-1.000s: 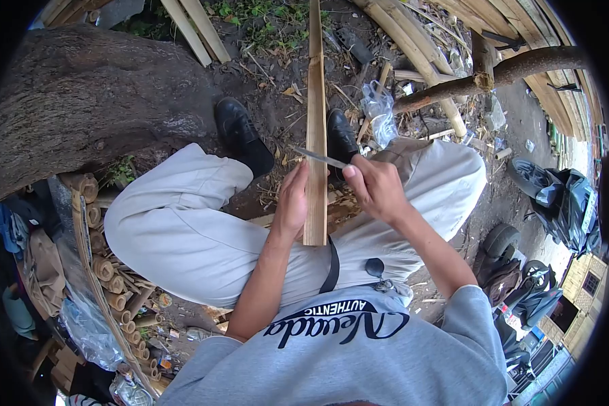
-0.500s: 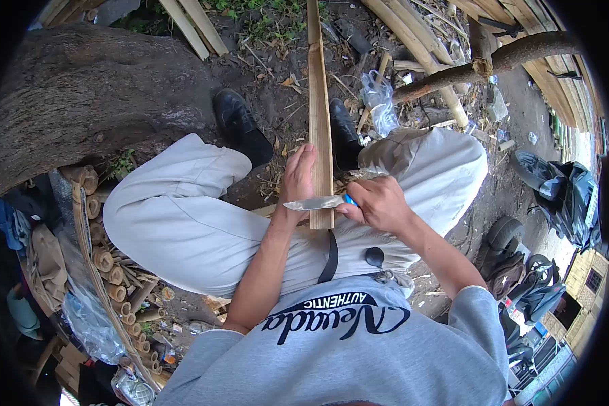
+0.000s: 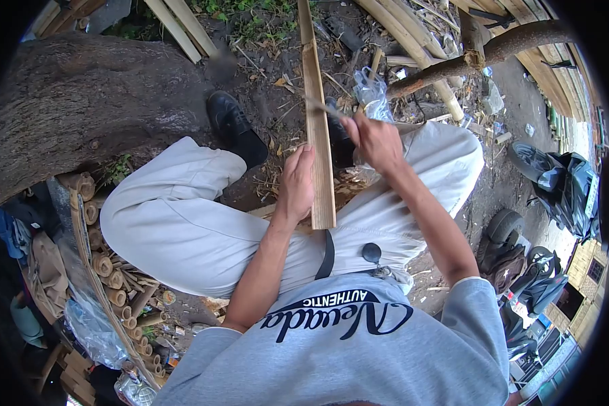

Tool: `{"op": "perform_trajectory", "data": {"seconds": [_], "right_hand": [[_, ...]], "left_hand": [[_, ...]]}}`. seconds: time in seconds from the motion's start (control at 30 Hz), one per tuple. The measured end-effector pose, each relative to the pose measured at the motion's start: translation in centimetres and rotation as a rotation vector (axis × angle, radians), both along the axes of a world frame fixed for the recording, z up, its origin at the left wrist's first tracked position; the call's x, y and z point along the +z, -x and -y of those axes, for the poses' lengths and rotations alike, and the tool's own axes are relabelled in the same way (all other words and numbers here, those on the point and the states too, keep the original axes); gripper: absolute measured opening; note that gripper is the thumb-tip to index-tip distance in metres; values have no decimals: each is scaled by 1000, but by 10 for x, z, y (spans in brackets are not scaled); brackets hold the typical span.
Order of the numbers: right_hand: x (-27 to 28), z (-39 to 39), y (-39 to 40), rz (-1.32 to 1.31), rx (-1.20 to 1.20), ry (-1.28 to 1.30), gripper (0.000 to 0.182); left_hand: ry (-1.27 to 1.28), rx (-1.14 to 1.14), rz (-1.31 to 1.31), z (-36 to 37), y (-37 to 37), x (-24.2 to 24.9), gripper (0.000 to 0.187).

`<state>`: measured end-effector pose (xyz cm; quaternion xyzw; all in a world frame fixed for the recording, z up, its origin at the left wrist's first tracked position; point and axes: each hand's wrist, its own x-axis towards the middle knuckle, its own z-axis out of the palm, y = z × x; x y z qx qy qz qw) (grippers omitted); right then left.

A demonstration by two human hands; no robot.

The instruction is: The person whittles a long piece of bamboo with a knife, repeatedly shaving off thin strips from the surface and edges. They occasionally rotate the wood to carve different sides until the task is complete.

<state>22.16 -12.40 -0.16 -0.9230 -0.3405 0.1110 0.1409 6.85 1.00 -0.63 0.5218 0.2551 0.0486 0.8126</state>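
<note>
A long split bamboo slat (image 3: 322, 169) runs from my lap out between my shoes, its near end by my belt strap. My left hand (image 3: 297, 183) is closed around the slat's left edge, thumb along its side. In my right hand (image 3: 379, 142) is a knife (image 3: 323, 108), the handle hidden in the closed fingers. Its blade, slightly blurred, lies across the slat well beyond my left hand and points left.
A thick tree trunk (image 3: 101, 115) lies at the left, with cut bamboo pieces (image 3: 115, 279) stacked below it. A branch (image 3: 521, 46) and bamboo poles (image 3: 413, 40) are at the upper right. A clear plastic bag (image 3: 372, 96) sits near my right shoe. A parked motorcycle (image 3: 555, 183) stands farther right.
My right hand and the knife have moved forward along the slat, away from my body. My left hand keeps its hold near the same spot.
</note>
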Motion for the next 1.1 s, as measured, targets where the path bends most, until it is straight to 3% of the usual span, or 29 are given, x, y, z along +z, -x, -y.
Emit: {"op": "perform_trajectory", "data": {"seconds": [0.13,0.23,0.33,0.4,0.43,0.57,0.67,0.73,0.87,0.9,1.0,1.03,1.07,1.1], "right_hand": [[3,-19,-26,111,-199,-158,51],[23,-14,3,-69,-65,-431,44],[52,8,44,-159,191,-447,42],[65,22,65,-195,271,-445,42],[74,27,73,-183,354,-403,43],[64,38,76,-74,434,-356,45],[56,35,72,-35,445,-352,44],[60,31,82,-11,400,-366,44],[72,40,90,-1,483,-387,44],[65,40,85,5,422,-379,44],[45,44,71,34,266,-288,43],[48,43,75,19,305,-339,43],[50,41,79,1,349,-392,43],[57,41,87,-36,392,-442,42]], "left_hand": [[66,62,-147,-4,-2,12,38],[74,56,-127,-10,-1,7,40],[8,33,-122,-11,4,-18,41],[-1036,136,152,-6,6,-62,42],[-238,118,-188,2,3,-31,43],[-135,62,-194,0,-4,-11,42],[-356,84,-45,-2,-6,-9,40],[-4,148,-227,-3,-6,-11,38],[70,51,-114,-5,-7,0,36],[-94,61,-122,-3,-9,-7,35],[-138,131,-65,7,-8,-39,36],[-384,245,-39,10,-11,-39,36],[-389,251,-38,7,-10,-39,36],[-186,153,-111,2,-9,-16,36]]}}
